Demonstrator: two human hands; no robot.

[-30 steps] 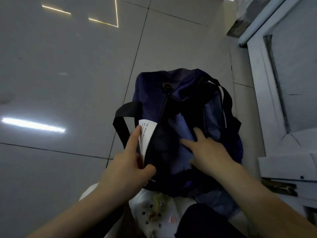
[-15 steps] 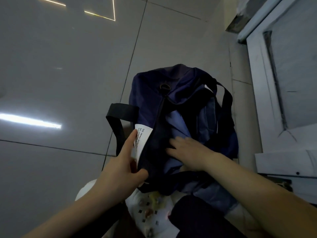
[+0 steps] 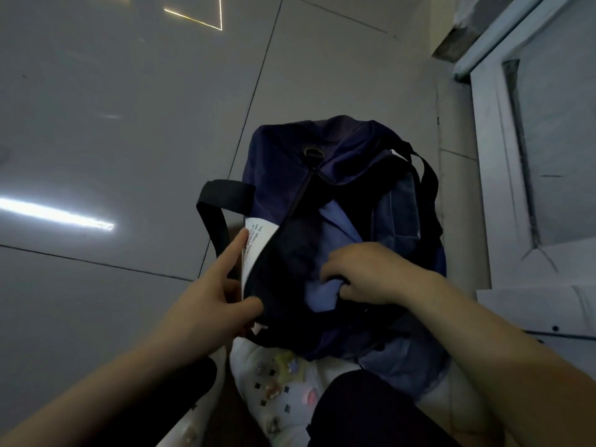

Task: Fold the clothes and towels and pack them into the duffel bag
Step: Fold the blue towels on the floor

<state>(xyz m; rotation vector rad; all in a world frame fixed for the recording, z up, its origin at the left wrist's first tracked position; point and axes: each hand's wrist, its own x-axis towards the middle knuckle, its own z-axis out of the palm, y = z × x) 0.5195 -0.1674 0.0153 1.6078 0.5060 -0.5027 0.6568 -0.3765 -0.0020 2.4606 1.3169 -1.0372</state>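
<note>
Head view looks down on a dark blue bag [image 3: 283, 162] standing on the tiled floor [image 3: 113, 124], just beside a white door [image 3: 532, 156] on the right. The bag's mouth is held open. At its near left rim the left hand [image 3: 206, 304] is placed: the thumb is pressed on the dark edge, the forefinger is stretched along a white tag [image 3: 256, 246], and the rim is thereby pinched and drawn leftward. A black strap [image 3: 216, 214] loops out just left of that hand.

Inside the opening a light blue cloth [image 3: 335, 230] is seen, already within the bag. The right hand [image 3: 371, 272] is set on it, fingers curled and closed round a fold of the cloth near the middle of the opening. A greyer denim-like piece [image 3: 400, 214] lies further right in the bag, against the far right wall.

Packing is judged to be well under way: at least two pieces are inside, and the blue one is apparently being pushed down or settled. Whether it is neatly folded cannot be told in the dim light. At the near edge, white shoes [image 3: 283, 382] with small charms are visible. No unpacked clothes or towels are shown, so what remains cannot be told. The zip is not yet closed.
</note>
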